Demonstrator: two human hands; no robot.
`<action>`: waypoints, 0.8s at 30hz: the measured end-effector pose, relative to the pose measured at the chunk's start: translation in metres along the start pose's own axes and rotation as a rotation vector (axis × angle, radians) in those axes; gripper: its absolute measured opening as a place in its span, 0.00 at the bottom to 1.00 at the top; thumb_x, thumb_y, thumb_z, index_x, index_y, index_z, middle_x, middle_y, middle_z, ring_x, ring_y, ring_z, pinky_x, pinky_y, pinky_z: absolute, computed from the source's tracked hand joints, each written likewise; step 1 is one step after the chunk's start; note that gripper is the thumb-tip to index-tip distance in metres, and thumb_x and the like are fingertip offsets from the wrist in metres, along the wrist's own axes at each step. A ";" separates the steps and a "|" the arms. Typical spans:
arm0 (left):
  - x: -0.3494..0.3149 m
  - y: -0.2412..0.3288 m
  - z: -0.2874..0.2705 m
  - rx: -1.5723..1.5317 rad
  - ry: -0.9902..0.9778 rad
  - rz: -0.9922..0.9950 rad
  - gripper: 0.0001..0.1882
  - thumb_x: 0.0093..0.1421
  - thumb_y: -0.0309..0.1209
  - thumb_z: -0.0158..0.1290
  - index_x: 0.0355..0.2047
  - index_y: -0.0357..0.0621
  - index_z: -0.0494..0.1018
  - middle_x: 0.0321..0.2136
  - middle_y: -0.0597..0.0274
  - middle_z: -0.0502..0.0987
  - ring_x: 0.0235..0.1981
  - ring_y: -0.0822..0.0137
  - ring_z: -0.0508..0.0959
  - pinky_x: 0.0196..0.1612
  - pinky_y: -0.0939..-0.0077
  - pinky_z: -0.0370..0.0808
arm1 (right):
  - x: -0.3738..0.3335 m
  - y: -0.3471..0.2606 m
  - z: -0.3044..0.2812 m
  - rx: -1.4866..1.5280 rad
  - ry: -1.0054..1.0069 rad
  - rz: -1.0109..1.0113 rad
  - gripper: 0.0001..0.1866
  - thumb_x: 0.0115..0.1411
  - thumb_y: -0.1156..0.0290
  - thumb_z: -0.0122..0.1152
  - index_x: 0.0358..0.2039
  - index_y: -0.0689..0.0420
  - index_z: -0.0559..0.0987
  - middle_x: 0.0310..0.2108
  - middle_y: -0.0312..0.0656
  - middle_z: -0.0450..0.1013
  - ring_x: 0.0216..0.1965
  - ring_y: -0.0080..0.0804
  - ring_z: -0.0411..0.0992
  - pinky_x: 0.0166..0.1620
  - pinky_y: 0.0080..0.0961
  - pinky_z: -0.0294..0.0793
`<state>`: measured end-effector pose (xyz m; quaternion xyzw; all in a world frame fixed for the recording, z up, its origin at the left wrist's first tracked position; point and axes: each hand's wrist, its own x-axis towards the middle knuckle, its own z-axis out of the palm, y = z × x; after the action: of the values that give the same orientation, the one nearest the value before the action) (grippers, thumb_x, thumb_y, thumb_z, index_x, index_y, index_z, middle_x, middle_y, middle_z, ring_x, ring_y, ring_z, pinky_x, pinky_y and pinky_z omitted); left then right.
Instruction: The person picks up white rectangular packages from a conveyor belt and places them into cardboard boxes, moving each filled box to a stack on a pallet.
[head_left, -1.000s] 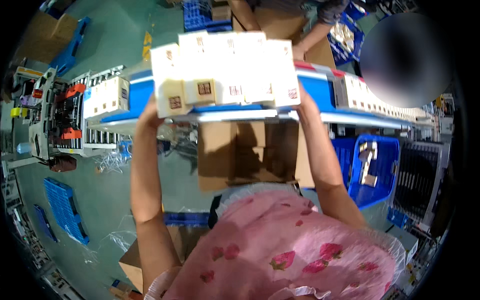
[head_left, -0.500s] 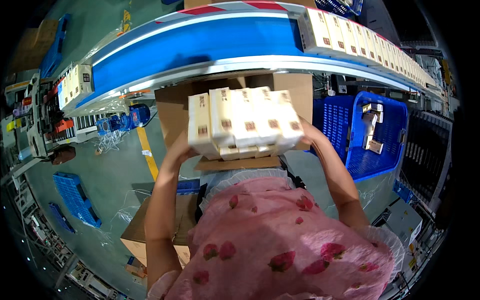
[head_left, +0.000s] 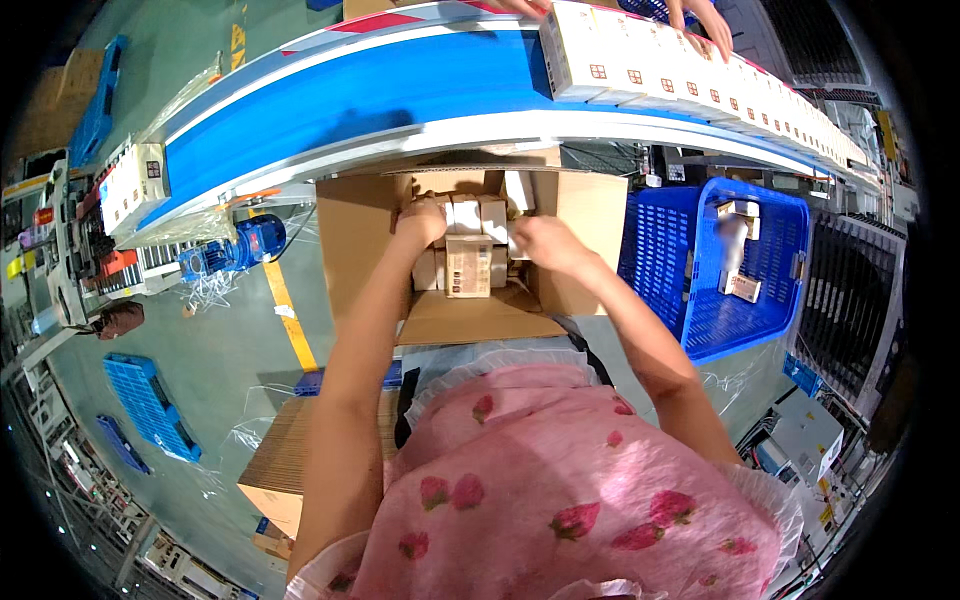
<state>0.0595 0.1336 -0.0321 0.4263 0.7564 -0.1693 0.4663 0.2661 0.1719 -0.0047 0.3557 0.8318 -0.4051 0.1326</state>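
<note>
An open cardboard box (head_left: 590, 240) stands in front of me with several small cream cartons (head_left: 466, 216) inside. My left hand (head_left: 424, 220) is down in the box at the left end of the cartons, its fingers curled against them. At the right end my right hand (head_left: 550, 243) is closed in the same way, so the row sits between both hands. The fingertips of each are partly hidden. One printed carton (head_left: 468, 268) lies on top at the near side, between my hands and untouched by them.
Beyond the box runs a blue conveyor belt (head_left: 350, 95) carrying a long row of cartons (head_left: 690, 80) at right. Another person's hand (head_left: 706, 25) reaches over that row. A blue basket (head_left: 690, 330) with a few cartons stands right; flattened cardboard (head_left: 285, 450) lies lower left.
My hands have lowered the block of cartons into the cardboard box. A carton now shows lying on top. Another person's hands have appeared at the row on the belt, which has shifted left.
</note>
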 end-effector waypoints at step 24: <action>0.005 -0.055 0.151 0.174 -0.017 0.369 0.18 0.51 0.34 0.39 0.40 0.37 0.65 0.40 0.47 0.66 0.42 0.54 0.68 0.44 0.64 0.64 | 0.103 -0.092 0.079 -0.021 0.072 0.260 0.09 0.48 0.68 0.43 0.27 0.59 0.70 0.28 0.51 0.69 0.32 0.46 0.68 0.35 0.35 0.68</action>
<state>0.0987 0.0055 -0.1207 0.5947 0.6442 -0.1493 0.4572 0.1235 0.1229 -0.0539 0.4734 0.7871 -0.3627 0.1577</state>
